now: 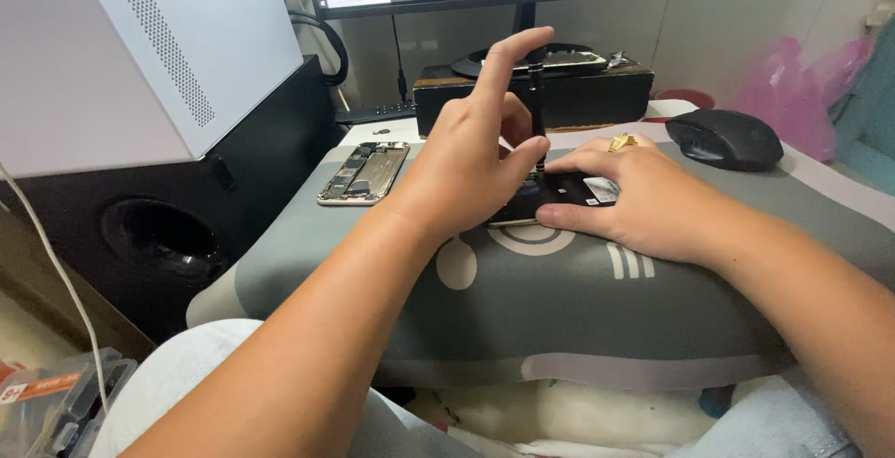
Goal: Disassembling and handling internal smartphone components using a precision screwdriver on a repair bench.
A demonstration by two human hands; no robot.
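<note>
My left hand pinched one slim black screwdriver upright, index finger raised. My right hand, fingers together, pressed one dark opened phone. Second opened silver phone lay left.

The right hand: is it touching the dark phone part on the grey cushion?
Touching. In the head view the right hand lies flat on the dark phone part, thumb against its near edge, pinning it to the grey cushion.

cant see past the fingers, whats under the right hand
A dark phone part on the grey cushion, pinned by the right hand. The left hand stands a screwdriver on it; the rest is covered.
</note>
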